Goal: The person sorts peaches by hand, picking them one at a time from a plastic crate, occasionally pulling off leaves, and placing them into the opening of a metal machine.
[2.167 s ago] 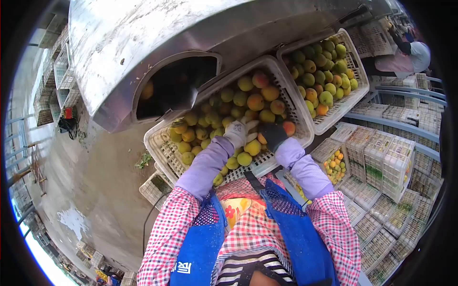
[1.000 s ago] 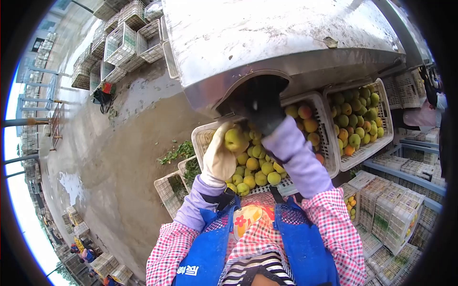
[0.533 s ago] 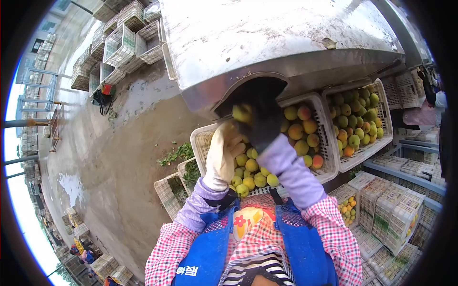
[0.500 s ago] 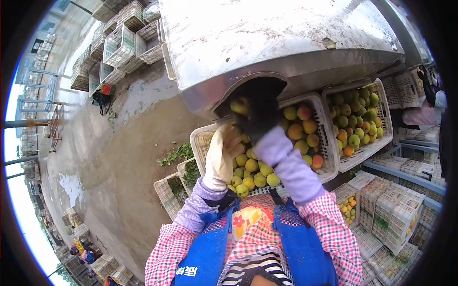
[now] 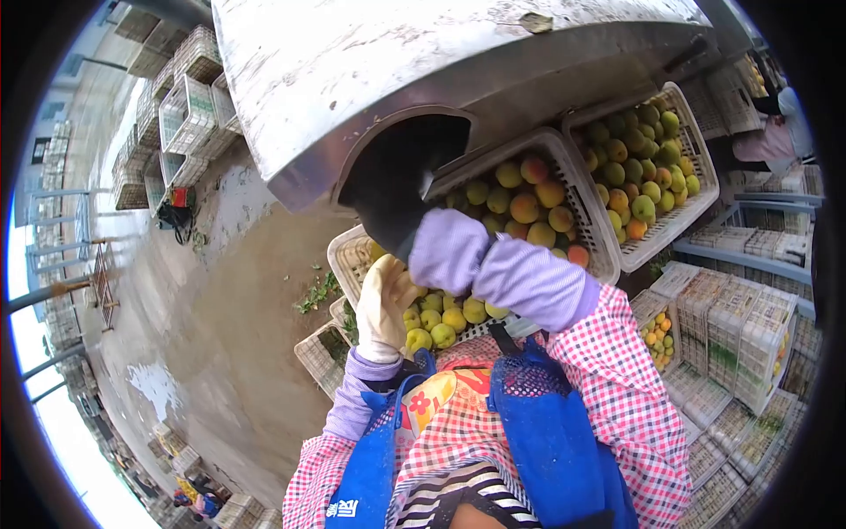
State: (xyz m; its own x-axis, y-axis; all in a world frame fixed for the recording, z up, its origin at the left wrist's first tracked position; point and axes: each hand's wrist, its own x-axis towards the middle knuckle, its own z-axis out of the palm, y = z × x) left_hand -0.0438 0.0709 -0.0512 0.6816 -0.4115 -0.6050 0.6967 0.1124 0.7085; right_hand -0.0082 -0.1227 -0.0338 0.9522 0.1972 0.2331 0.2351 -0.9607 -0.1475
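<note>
My left hand (image 5: 383, 304), in a pale glove, is at the left end of a white crate (image 5: 604, 242) of yellow-green and reddish fruit (image 5: 524, 208). Its fingers are loosely bent and somewhat apart, with no fruit seen in them. A yellow fruit (image 5: 377, 251) shows just beyond its fingertips. My right hand (image 5: 388, 207), in a black glove below a lilac sleeve, reaches into the dark opening of a metal chute (image 5: 308, 167). Its fingers blend into the dark, so anything they hold is hidden.
A second crate (image 5: 709, 198) of fruit adjoins on the right. Stacked crates (image 5: 723, 322) stand at the lower right, others (image 5: 189, 115) at the upper left. Wet ground (image 5: 211, 304) lies at the left. A person (image 5: 780, 128) is at the far right.
The view has shifted, with the chute and crates now further left and up. My right hand is deeper in the dark opening, and the fruit near it is no longer visible.
</note>
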